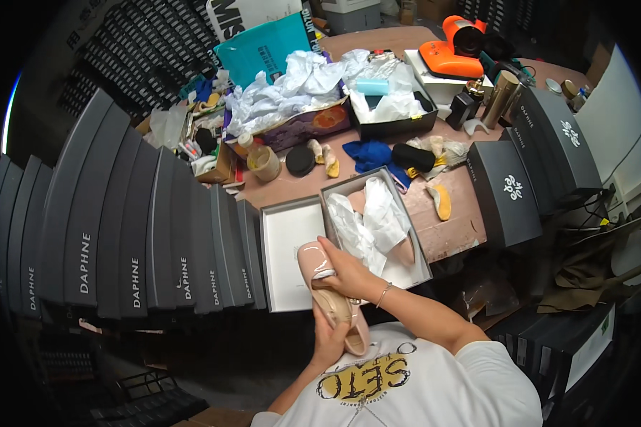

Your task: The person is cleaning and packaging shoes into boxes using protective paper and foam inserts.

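A glossy beige-pink flat shoe [315, 257] is held in front of my chest, its rounded toe pointing up and away from me. My right hand [350, 275] closes around the front part, with a bit of white material near the shoe's opening beside the fingers. Lower down, my left hand [327, 343] grips the side near the heel. Just beyond, an open grey shoebox [421, 262] holds crumpled white tissue paper [363, 224] and another beige-pink shoe [404, 252], partly covered by it. The box's lid [292, 249] lies to the left, its pale inside facing up.
Tall rows of dark grey shoeboxes [128, 235] stand at the left, with more stacked boxes [504, 192] at the right. Behind are a jar with a brush [263, 162], a blue cloth [369, 154], a yellow-beige pad [441, 202], a paper-filled carton [303, 129] and an orange device [450, 60].
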Tool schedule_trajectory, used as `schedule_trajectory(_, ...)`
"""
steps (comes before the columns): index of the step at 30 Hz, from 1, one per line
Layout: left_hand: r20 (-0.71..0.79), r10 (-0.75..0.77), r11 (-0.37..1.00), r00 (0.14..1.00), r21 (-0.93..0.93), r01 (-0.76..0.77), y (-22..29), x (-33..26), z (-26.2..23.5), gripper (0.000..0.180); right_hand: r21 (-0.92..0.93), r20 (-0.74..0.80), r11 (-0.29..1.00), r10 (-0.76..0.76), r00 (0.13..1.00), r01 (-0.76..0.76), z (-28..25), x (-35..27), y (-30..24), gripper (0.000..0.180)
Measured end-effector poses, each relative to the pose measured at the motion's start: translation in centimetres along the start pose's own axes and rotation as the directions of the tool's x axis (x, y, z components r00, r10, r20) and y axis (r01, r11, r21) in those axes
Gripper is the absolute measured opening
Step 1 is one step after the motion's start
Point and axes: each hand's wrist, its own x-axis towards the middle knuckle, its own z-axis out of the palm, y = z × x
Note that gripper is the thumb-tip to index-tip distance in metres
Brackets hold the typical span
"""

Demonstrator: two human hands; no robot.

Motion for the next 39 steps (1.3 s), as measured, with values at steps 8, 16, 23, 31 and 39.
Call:
schedule_trajectory(8, -0.121, 0.438, 0.732, 0.891, 0.623, -0.275, 6.2, 5.7, -4.7, 0.067, -0.456, -0.101, 0.873, 0.14, 0.985, -0.171, -11.6, 4.4, 3.9, 0.077)
schedule_trajectory(16, 0.531, -0.307, -0.042, 0.79, 0.821, -0.569, -1.3, 12.5, 4.2, 0.037, -0.5, -0.138, 0.836, 0.183, 0.973, -0.228, -11.0, 4.6, 7.9, 0.07)
schedule_trajectory(23, -0.094, 0.355, 0.924, 0.93, 0.188, -0.333, 3.1, 10.0, 4.6, 0.045, -0.23, -0.343, 0.97, -0.003, 0.939, -0.081, -15.0, 0.6, 0.5, 0.064)
schedule_trajectory(31, -0.359, 0.311, 0.873, 0.88, -0.258, -0.414, 4.0, 14.3, 0.7, 0.024, 0.588, -0.395, 0.807, 0.224, 0.891, 0.058, -12.4, -2.1, 6.3, 0.066)
schedule_trajectory(39, 0.168, 0.438, 0.636, 0.883, 0.637, -0.436, 1.3, 14.4, 4.5, 0.061, 0.124, -0.615, 0.986, -0.015, 0.788, 0.115, -14.7, -1.7, 3.3, 0.074)
